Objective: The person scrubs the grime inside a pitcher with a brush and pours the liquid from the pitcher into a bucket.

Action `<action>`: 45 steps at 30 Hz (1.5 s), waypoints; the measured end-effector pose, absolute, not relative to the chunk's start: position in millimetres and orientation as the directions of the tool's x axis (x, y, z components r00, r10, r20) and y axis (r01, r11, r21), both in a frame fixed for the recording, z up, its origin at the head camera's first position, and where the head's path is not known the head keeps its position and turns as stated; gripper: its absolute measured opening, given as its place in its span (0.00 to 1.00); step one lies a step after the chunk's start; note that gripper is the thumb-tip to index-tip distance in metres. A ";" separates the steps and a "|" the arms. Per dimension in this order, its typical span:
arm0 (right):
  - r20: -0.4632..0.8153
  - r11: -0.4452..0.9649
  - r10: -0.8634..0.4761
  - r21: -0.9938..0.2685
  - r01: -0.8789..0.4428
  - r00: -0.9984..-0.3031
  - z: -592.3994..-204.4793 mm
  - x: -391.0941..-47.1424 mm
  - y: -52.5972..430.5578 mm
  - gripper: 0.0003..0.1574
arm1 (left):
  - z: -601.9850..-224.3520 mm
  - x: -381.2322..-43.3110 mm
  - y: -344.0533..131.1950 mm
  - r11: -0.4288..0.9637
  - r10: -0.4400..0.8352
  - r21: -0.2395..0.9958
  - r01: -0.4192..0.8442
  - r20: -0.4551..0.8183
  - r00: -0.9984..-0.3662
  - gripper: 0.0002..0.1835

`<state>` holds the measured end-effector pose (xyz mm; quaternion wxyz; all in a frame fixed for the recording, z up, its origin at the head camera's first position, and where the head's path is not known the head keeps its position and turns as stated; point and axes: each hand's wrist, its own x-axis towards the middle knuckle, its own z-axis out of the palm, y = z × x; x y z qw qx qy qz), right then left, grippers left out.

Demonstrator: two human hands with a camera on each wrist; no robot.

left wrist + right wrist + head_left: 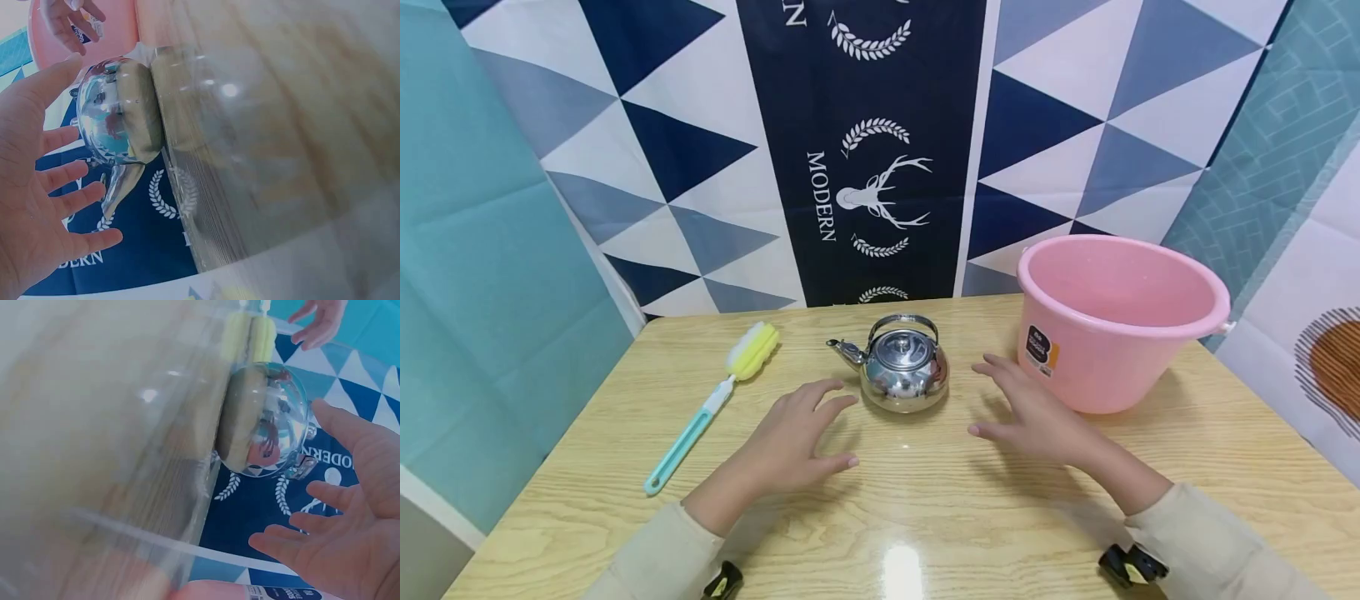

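A shiny metal teapot (904,379) with a raised handle and a lid stands upright on the table, its spout pointing left. My left hand (797,442) hovers just left of it and nearer to me, fingers spread and holding nothing. On the other side, my right hand (1033,412) is held apart from the teapot, close to the pink bucket, its fingers loosely extended. In the left wrist view the teapot (115,112) lies beyond my fingertips. The right wrist view shows the teapot (269,419) past my open right hand (350,519).
A pink bucket (1120,350) with a label stands at the right back of the table. To the left lies a brush (711,408) with a yellow and white sponge head and a turquoise handle. Patterned cloth (872,150) hangs behind the wooden table (940,525).
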<state>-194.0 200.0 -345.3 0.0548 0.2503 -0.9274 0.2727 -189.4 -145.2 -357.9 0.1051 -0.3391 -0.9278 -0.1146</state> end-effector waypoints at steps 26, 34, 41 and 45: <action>0.093 0.557 -0.403 -0.765 -0.324 -0.911 -361.4 -248.2 182.1 0.61 | -350.9 -207.5 -132.9 0.675 0.626 0.211 0.707 0.345 -0.700 0.34; 0.040 0.500 -0.402 -0.828 -0.255 -0.915 -365.4 -265.2 176.4 0.66 | -347.3 -211.4 -129.9 0.636 0.634 0.205 0.744 0.411 -0.656 0.32; -0.001 0.398 -0.429 -0.898 -0.188 -0.903 -371.9 -272.7 173.0 0.66 | -344.2 -217.7 -127.3 0.602 0.669 0.177 0.779 0.422 -0.612 0.33; -0.004 0.365 -0.447 -0.914 -0.178 -0.895 -374.0 -275.5 169.5 0.65 | -340.9 -220.7 -126.1 0.594 0.676 0.201 0.779 0.400 -0.619 0.33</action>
